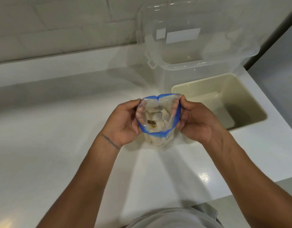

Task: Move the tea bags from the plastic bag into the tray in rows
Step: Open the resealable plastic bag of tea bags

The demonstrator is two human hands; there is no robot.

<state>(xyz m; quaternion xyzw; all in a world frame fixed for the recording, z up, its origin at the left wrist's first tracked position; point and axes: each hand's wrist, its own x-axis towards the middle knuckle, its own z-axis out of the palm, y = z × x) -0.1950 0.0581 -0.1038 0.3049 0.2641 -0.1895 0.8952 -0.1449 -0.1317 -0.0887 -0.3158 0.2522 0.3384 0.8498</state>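
Plastic bag [158,119]: we hold it upright over the counter, its blue-rimmed mouth pulled wide.
Tea bags [156,116]: all that we can see are in the plastic bag, heaped loose.
Left hand [124,124]: we pinch the plastic bag's left rim.
Right hand [195,120]: we pinch its right rim.
Tray [180,87]: just right of the plastic bag, beige, apparently empty.
Risk: if one pinch slips, we judge the mouth collapses; a tilt could spill tea bags outside the tray.
Clear bin [191,46]: behind the plastic bag, lid on.
Counter [59,129]: white, glossy, slippery-looking under the plastic bag.
Wall [51,22]: pale tile beyond.
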